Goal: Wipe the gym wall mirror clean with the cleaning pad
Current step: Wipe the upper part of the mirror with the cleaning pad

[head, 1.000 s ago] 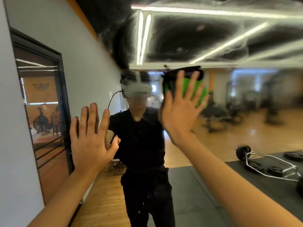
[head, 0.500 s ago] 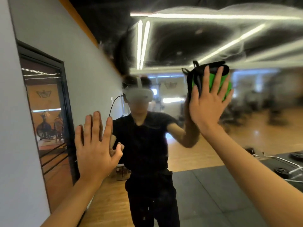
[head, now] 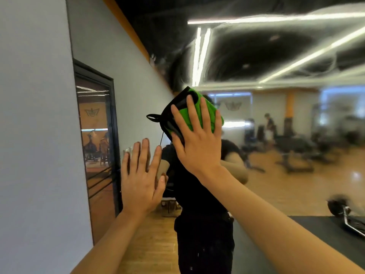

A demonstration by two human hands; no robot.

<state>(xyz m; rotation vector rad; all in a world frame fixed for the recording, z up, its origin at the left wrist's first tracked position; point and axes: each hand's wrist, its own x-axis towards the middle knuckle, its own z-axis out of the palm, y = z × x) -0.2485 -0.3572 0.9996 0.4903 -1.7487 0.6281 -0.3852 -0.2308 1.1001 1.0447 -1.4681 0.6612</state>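
The right hand [head: 197, 143] is pressing the pad [head: 189, 113] flat against the mirror [head: 296, 135] at the centre of the frame, fingers straight and spread, not curled round anything. The pad is sitting just above the middle of the frame, its green face showing between the fingers and its black edging and small loop sticking out to the left. The left hand [head: 141, 182] is lying flat on the glass at lower left of centre, fingers straight and close together, holding nothing and seemingly bracing the body.

The pad is looking soft, light and floppy: it is bending under the palm and its corner is lifting at the top. It will probably bunch or slide out unless pressure is kept even, so the best hold is likely the whole palm over its middle with the fingers fanned toward the edges; the black band may be a strap for the hand, though that cannot be told here. The mirror is stiff, smooth and breakable, so steady pressure is wiser than hard pushing. Swirled streaks are showing across the upper right of the frame, so in my judgement much wiping is remaining there.
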